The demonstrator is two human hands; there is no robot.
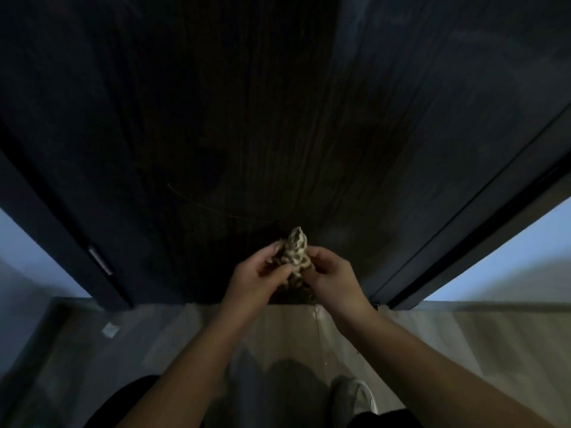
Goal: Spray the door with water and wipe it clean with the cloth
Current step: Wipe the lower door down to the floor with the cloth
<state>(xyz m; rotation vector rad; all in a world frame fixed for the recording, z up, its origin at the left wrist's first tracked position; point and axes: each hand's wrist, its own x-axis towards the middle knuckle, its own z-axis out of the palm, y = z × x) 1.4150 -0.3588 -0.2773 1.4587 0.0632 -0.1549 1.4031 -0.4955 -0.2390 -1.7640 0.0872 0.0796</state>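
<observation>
— Cloth [295,254], bunched and patterned in pale and dark patches, sits right in front of the lower part of the door [247,134]. Which way does it run?

— Its long axis runs up and down against the door. One pale end pokes upward past the fingers, and the other end trails down toward the bottom edge of the door, where it goes dark and hard to follow.

— Who has it?

— Both hands. The left hand [258,278] grips the cloth from its left side with fingers curled in around the wad, thumb across the front. The right hand [332,273] pinches it from the other side, fingers curled narrowly onto the fabric. The two hands nearly meet around it.

— Is the cloth touching the door?

— I cannot tell; it is held just before the dark wood-grain panel, and the light is too dim to show contact.

— Any containers near the door?

— None that I can make out. At the door's left edge a small metal plate [100,261] shows on the frame. Below the door lies pale floor [463,341], with a small light scrap [110,330] down to the left of the door's bottom corner, and a pale shoe [355,396] below the hands, well under the door's lower edge.

— And the door itself?

— Dark, with vertical grain, and a faint curved scratch [210,205] just above the cloth.
</observation>
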